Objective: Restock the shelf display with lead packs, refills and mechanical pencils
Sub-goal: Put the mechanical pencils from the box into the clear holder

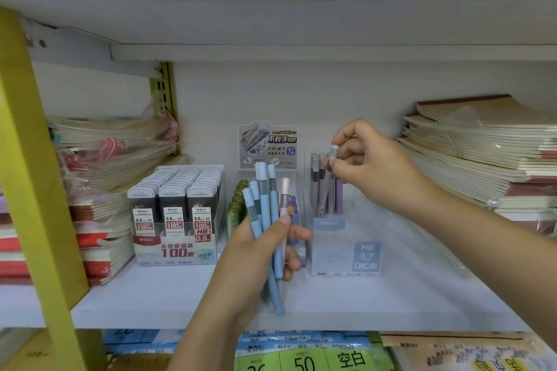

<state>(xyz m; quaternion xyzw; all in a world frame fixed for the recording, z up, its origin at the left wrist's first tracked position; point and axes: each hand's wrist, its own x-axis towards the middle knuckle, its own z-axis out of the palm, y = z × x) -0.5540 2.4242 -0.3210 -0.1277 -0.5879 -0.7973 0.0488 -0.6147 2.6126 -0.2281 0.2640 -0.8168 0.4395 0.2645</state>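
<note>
Gripping a bundle of blue mechanical pencils (265, 220) upright, the left hand (241, 253) holds stock ready at the shelf front. The right hand (373, 169) pinches a pale-capped pencil (334, 150), probably seating it in the clear HB 0.7 display box (346, 253) among others. The 0.5 lead-pack carton (176, 220) looks full, and green refill tubes (236, 205) stand between the two.

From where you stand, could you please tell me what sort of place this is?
Probably a stationery shop. Boxed lead packs stand on a white shelf, notebooks are stacked at both sides, and the left hand holds pencils while the right hand pinches another pencil in a display box.
</note>
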